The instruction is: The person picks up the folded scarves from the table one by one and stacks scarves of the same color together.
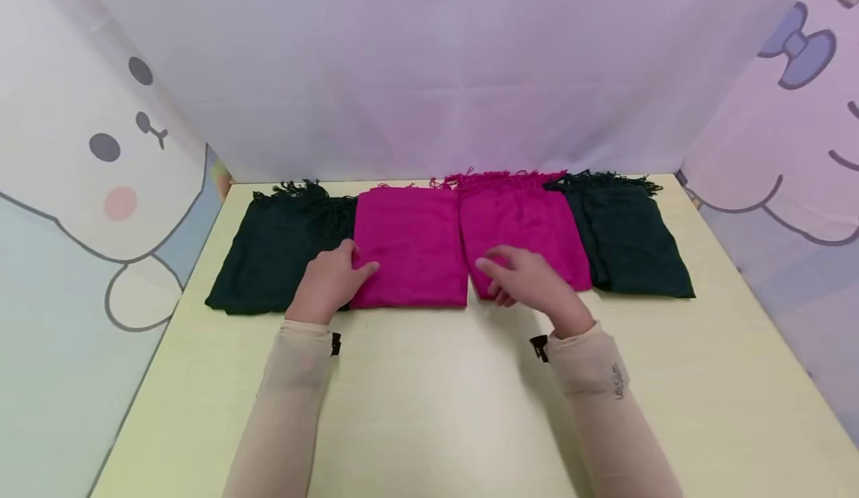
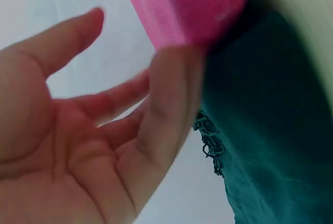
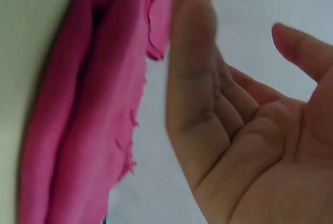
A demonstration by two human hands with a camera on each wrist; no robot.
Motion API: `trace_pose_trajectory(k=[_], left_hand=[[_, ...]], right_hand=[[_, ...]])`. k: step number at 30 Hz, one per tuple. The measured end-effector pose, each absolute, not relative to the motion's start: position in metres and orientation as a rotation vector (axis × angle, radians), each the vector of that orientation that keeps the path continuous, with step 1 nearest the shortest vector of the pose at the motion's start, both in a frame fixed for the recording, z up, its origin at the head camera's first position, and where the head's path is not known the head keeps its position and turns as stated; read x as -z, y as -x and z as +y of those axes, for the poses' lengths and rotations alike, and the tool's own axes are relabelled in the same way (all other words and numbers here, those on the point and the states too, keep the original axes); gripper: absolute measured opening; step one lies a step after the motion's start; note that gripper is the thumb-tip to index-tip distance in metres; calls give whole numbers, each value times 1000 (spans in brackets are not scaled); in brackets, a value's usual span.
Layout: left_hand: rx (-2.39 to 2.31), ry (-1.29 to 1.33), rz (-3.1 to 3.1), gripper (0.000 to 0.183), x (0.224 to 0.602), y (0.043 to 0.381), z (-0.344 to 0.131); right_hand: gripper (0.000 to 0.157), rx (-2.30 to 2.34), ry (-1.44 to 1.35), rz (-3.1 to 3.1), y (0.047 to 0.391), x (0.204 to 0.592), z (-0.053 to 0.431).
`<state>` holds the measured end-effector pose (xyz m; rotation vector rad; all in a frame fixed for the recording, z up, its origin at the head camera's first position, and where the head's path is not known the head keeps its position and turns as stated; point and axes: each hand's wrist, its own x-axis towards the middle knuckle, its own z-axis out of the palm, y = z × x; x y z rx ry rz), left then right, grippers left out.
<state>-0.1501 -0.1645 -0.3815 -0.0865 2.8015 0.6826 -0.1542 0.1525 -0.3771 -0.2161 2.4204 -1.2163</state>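
Four folded fringed scarves would be several in a row: a dark green scarf [image 1: 275, 259] on the left, a magenta scarf [image 1: 409, 252] beside it, a second magenta scarf [image 1: 537, 222], and another dark green scarf [image 1: 637, 244] on the right. My left hand [image 1: 329, 283] is at the seam between the left green and left magenta scarves, thumb spread from the fingers. In the left wrist view its palm [image 2: 78, 156] shows with nothing gripped. Over the front of the right magenta scarf hovers my right hand [image 1: 533, 282], fingers loosely bent. Its palm [image 3: 270, 156] holds nothing in the right wrist view.
The scarves lie along the back of a pale yellow table [image 1: 429, 408]. A white curtain-like backdrop [image 1: 429, 73] rises behind them, and cartoon-printed panels [image 1: 60, 147] stand at both sides. Beige sleeves [image 1: 288, 401] cover both forearms, with a small black device at each wrist.
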Motion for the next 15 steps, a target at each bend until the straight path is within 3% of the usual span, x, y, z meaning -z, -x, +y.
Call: trace_pose_trajectory(k=[3,8,15], left_hand=[[-675,110,2707,46,380,148,-168],[-686,120,2600,54,379,143,-169],[-706,69,2599,57,383,143,-164]], right_hand=[[41,1159,234,2364,152,389,135],[29,1154,135,2386,146,404,117],[60,1382,72,2289,146,417,103]])
